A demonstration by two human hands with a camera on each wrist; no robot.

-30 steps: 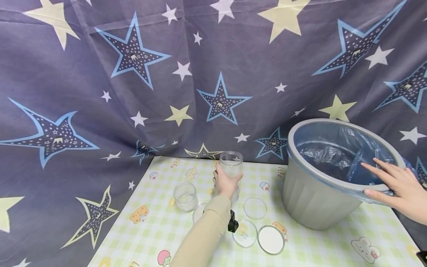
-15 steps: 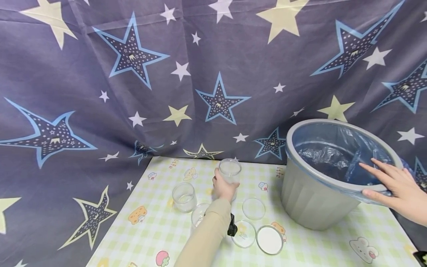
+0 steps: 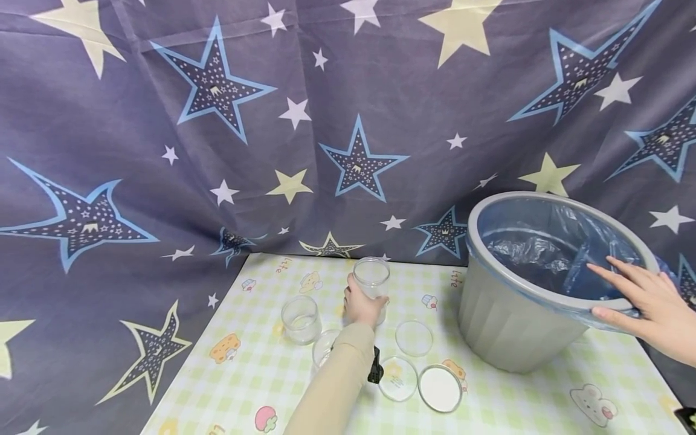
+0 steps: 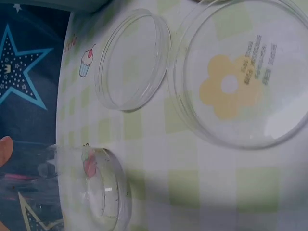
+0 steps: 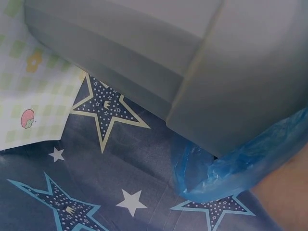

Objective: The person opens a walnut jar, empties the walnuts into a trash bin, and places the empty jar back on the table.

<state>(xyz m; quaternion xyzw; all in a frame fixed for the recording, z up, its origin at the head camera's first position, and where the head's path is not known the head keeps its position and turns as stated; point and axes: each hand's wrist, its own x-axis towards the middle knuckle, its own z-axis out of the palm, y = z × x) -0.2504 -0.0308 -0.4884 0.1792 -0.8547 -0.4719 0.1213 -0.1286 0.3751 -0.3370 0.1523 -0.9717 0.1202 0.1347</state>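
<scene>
In the head view my left hand [image 3: 363, 302] grips a clear, tall jar [image 3: 373, 273] upright near the back of the table, fingers round its side. The left wrist view shows the jar's base [image 4: 109, 192] at the tabletop and one fingertip [image 4: 5, 150] at the left edge. Two clear round lids [image 3: 414, 338] lie to the right of my left wrist, beside a silver-rimmed lid [image 3: 440, 389] with a white face. My right hand [image 3: 647, 302] rests on the near right rim of a grey bin [image 3: 511, 326], fingers spread straight over the blue bag [image 3: 535, 257] lining it.
A wide clear jar [image 3: 301, 321] stands left of my left arm. Another clear jar [image 3: 323, 345] is partly hidden behind the forearm. A checked cloth [image 3: 234, 393] covers the table, and a star-patterned curtain [image 3: 261, 163] hangs directly behind it.
My left hand has lowered the jar toward the table; its rim now sits lower, with its mouth turned more toward me. My right hand keeps its place on the bin.
</scene>
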